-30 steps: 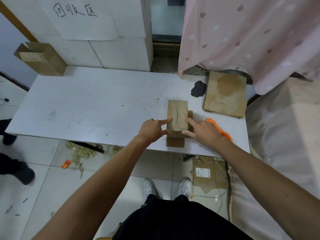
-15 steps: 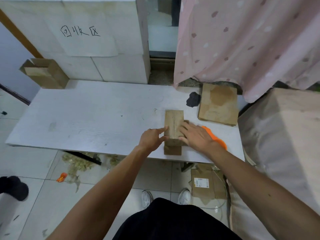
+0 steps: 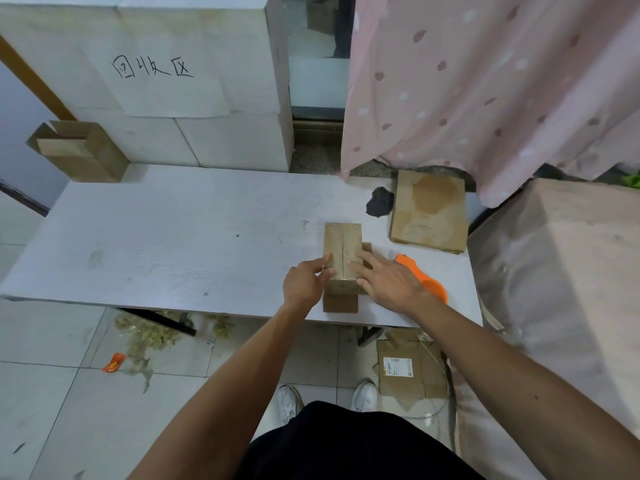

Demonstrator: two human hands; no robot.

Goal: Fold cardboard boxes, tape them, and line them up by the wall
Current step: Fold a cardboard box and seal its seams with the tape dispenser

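small cardboard box (image 3: pixel 343 251) sits on white table (image 3: pixel 173 237), right of centre, near the front edge. top flaps are down, with the seam running 12 to 6. one loose flap (image 3: pixel 340 303) lies flat on the table at its 6 o'clock end.

left hand (image 3: pixel 304 282): at box's 8 o'clock, forefinger and thumb pressed to the left top edge. cannot tell how the other fingers lie.

right hand (image 3: pixel 391 282): at 4 o'clock, fingers straight, laid flat on the right top flap.

orange tape dispenser (image 3: pixel 420 277): 3 o'clock, partly behind right hand.

flat cardboard stack (image 3: pixel 429 213): 1 o'clock, near. black lump (image 3: pixel 380 202) is just beside it.

open box (image 3: pixel 79 150): 10 o'clock, far corner, by the wall.
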